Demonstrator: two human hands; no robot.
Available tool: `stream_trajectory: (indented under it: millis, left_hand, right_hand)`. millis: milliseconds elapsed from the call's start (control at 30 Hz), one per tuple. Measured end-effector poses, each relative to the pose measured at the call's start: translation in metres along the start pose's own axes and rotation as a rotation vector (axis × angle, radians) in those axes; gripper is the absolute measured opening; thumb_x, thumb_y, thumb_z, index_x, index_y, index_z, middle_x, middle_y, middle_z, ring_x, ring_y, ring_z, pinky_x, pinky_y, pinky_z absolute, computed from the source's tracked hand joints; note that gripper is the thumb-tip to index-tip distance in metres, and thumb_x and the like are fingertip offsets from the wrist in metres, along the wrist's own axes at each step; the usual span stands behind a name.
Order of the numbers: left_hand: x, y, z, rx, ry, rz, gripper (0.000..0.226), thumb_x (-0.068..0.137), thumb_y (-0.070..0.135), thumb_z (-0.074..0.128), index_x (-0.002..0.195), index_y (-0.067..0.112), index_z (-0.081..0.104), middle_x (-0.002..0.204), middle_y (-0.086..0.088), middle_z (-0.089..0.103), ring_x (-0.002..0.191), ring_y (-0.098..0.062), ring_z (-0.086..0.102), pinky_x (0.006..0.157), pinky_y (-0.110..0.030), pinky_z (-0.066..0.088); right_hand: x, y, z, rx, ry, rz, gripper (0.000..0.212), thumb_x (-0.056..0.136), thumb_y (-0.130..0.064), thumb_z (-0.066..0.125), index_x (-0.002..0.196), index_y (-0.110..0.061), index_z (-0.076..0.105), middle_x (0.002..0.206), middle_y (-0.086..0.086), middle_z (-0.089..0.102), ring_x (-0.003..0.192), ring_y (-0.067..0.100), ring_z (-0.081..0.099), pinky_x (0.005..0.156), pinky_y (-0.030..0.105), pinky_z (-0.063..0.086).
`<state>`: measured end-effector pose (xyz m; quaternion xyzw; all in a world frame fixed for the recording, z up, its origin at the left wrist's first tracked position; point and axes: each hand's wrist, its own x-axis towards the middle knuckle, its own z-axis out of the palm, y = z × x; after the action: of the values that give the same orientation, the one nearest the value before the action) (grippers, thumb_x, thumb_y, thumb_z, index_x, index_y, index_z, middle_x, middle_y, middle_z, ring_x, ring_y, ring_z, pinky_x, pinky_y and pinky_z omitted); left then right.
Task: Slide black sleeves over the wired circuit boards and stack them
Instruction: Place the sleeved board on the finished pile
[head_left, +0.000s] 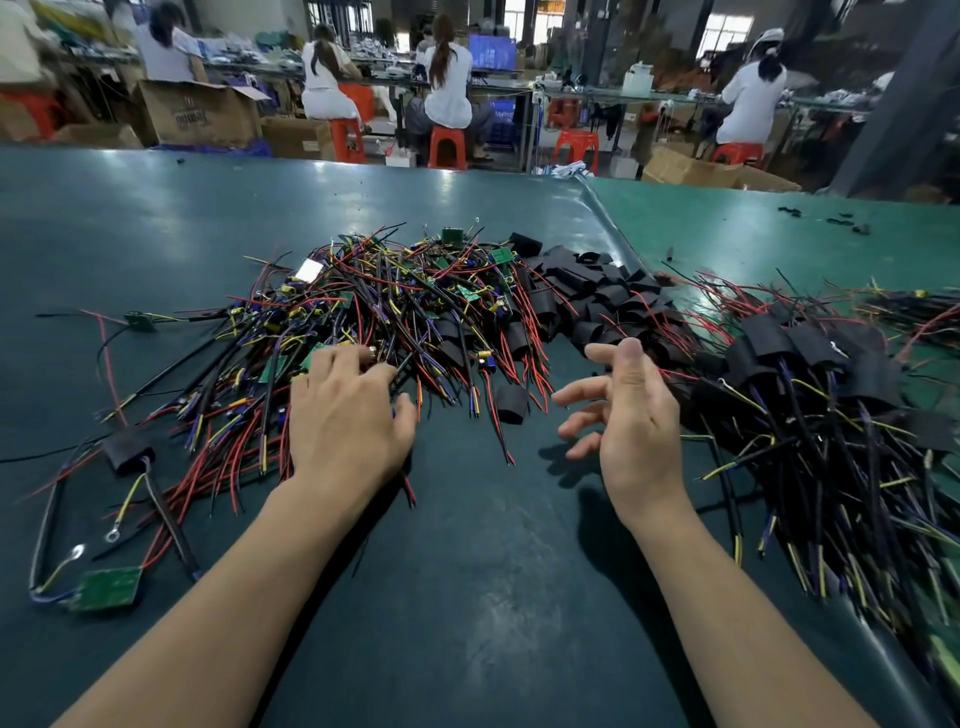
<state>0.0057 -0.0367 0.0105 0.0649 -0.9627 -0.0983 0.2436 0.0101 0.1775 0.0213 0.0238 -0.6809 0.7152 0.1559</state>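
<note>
**Sleeving in progress: large share of boards still bare**

The unsleeved wired circuit boards (405, 306) lie in a tangled heap at the centre of the worktop (156, 218), green boards showing among red, black and yellow leads. Just beside it, to the right, sits a pile of loose black sleeves (597, 296). Further right, the finished stack (810, 374) of sleeved boards lies with leads trailing toward the near edge. One lone sleeve (511, 404) rests at the heap's near fringe. By my judgement the job is partway: a sizeable stack is done, yet the bare heap remains large.

The left hand (348, 415) rests palm-down on the heap's near edge, fingers spread over the wires; whether it pinches any, I cannot tell. The right hand (628, 415) hovers between heap and stack, fingers loosely spread, holding nothing.

Open worktop lies between the forearms. A stray board (109, 587) and one sleeved unit (127, 452) lie at the left.
</note>
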Motion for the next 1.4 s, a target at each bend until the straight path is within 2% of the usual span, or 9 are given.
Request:
stream_trajectory:
  millis: [400, 600, 800, 900, 967, 1033, 1100, 1233, 1400]
  left_hand:
    - [0.007, -0.012, 0.001, -0.087, 0.06, -0.272, 0.045, 0.096, 0.035, 0.054, 0.131, 0.005, 0.053, 0.128, -0.021, 0.051, 0.117, -0.041, 0.044, 0.094, -0.05, 0.038]
    - [0.007, -0.013, 0.0, -0.069, 0.102, -0.166, 0.037, 0.086, 0.037, 0.068, 0.117, 0.018, 0.068, 0.116, -0.012, 0.061, 0.111, -0.036, 0.047, 0.091, -0.045, 0.038]
    - [0.008, -0.012, -0.001, -0.081, 0.079, -0.157, 0.044, 0.083, 0.032, 0.069, 0.121, 0.012, 0.06, 0.108, -0.015, 0.063, 0.101, -0.037, 0.057, 0.085, -0.045, 0.043]
    - [0.004, -0.004, -0.008, -0.335, 0.271, -0.055, 0.042, 0.076, 0.011, 0.07, 0.116, 0.008, 0.058, 0.099, -0.011, 0.057, 0.086, -0.022, 0.052, 0.076, -0.032, 0.041]
    - [0.0, 0.005, -0.012, -0.461, 0.4, 0.134, 0.04, 0.074, 0.001, 0.068, 0.113, 0.005, 0.061, 0.096, -0.009, 0.054, 0.081, -0.008, 0.043, 0.071, -0.02, 0.037]
    - [-0.007, 0.016, -0.012, -0.545, 0.442, 0.363, 0.042, 0.076, -0.004, 0.067, 0.117, 0.001, 0.06, 0.101, -0.011, 0.057, 0.086, -0.011, 0.052, 0.075, -0.022, 0.045]
    - [-0.013, 0.025, -0.01, -0.648, 0.389, 0.544, 0.048, 0.079, -0.004, 0.071, 0.124, 0.001, 0.056, 0.109, -0.012, 0.063, 0.096, -0.019, 0.061, 0.086, -0.028, 0.051]
    - [-0.023, 0.035, -0.003, -0.754, 0.121, 0.694, 0.046, 0.087, 0.02, 0.073, 0.13, 0.012, 0.057, 0.122, 0.002, 0.066, 0.102, -0.006, 0.062, 0.091, -0.024, 0.05]
    - [-0.023, 0.036, 0.002, -0.873, 0.063, 0.57, 0.035, 0.096, 0.023, 0.057, 0.13, 0.014, 0.059, 0.123, 0.006, 0.064, 0.11, -0.01, 0.061, 0.092, -0.032, 0.051]
  right_hand:
    - [-0.003, 0.002, 0.002, 0.001, -0.063, 0.033, 0.065, 0.083, -0.076, 0.029, 0.108, -0.024, 0.057, 0.074, 0.008, 0.069, 0.049, 0.015, 0.059, 0.037, 0.024, 0.043]
    - [-0.004, 0.003, 0.004, 0.007, -0.087, 0.03, 0.063, 0.083, -0.076, 0.028, 0.106, -0.025, 0.057, 0.072, 0.006, 0.068, 0.046, 0.013, 0.06, 0.036, 0.022, 0.041]
    - [-0.004, 0.003, 0.004, 0.001, -0.108, 0.046, 0.068, 0.076, -0.082, 0.03, 0.105, -0.027, 0.058, 0.072, 0.006, 0.068, 0.046, 0.014, 0.06, 0.037, 0.021, 0.042]
    - [-0.005, 0.002, 0.004, 0.001, -0.12, 0.048, 0.061, 0.081, -0.078, 0.034, 0.105, -0.027, 0.058, 0.072, 0.007, 0.068, 0.047, 0.013, 0.059, 0.038, 0.021, 0.042]
    - [-0.006, 0.002, 0.004, -0.018, -0.133, 0.057, 0.046, 0.088, -0.065, 0.043, 0.102, -0.024, 0.059, 0.071, 0.005, 0.067, 0.047, 0.013, 0.057, 0.039, 0.021, 0.041]
    - [-0.006, 0.001, 0.005, -0.038, -0.176, 0.066, 0.033, 0.091, -0.051, 0.053, 0.098, -0.02, 0.062, 0.071, 0.004, 0.068, 0.049, 0.014, 0.057, 0.041, 0.022, 0.041]
    - [-0.008, -0.001, 0.008, 0.059, -0.296, 0.119, 0.036, 0.088, -0.049, 0.055, 0.097, -0.016, 0.066, 0.073, 0.004, 0.069, 0.051, 0.015, 0.058, 0.041, 0.022, 0.041]
    - [-0.014, -0.003, 0.011, 0.203, -0.476, 0.169, 0.026, 0.088, -0.041, 0.058, 0.094, -0.021, 0.073, 0.083, 0.003, 0.072, 0.059, 0.01, 0.063, 0.041, 0.02, 0.046]
    - [-0.004, -0.003, 0.005, 0.188, -0.269, 0.099, 0.013, 0.096, -0.024, 0.057, 0.101, -0.015, 0.065, 0.08, 0.004, 0.072, 0.052, 0.014, 0.061, 0.04, 0.022, 0.047]
